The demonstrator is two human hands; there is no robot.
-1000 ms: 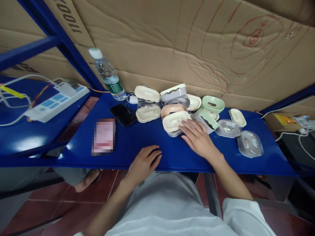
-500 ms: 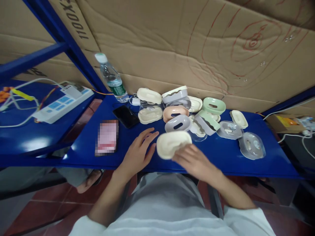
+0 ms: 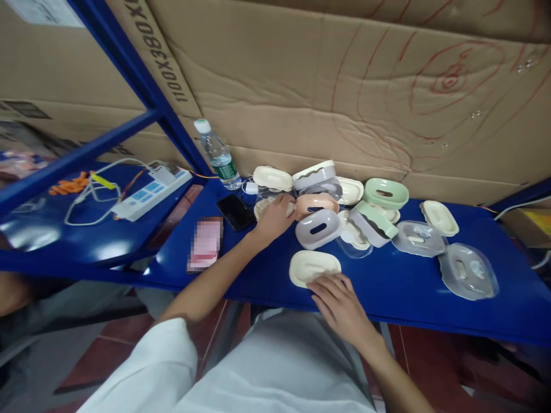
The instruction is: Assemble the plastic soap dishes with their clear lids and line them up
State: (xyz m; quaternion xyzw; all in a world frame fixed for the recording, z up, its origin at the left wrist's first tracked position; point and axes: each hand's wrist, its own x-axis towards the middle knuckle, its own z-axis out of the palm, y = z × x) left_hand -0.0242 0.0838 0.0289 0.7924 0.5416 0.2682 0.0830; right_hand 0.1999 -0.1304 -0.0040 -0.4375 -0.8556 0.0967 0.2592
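Note:
A cream oval soap-dish tray (image 3: pixel 307 265) is low at the table's front edge. My right hand (image 3: pixel 340 301) has its fingers over the tray's right side and holds it there. My left hand (image 3: pixel 273 218) reaches into the pile, above another cream oval tray (image 3: pixel 260 210) and beside the peach soap-dish shell (image 3: pixel 316 202). Its fingertips are partly hidden, so I cannot see whether they grip anything. Just right of that hand lies a lilac shell (image 3: pixel 318 229) with a slot in it. Further right are a green shell (image 3: pixel 386 194) and a lilac-and-green one (image 3: pixel 372 223) on its side.
Clear plastic cases (image 3: pixel 418 238) and a cream tray (image 3: pixel 439 218) lie at the right. A water bottle (image 3: pixel 221 160), a black phone (image 3: pixel 235 211) and a pink blurred item (image 3: pixel 205 244) are at the left. Cardboard (image 3: pixel 275 86) stands behind. A power strip (image 3: pixel 150 195) sits on the left-hand table.
My left hand has moved forward and right into the pile. My right hand has lowered the cream tray towards the table. The camera view has shifted a little.

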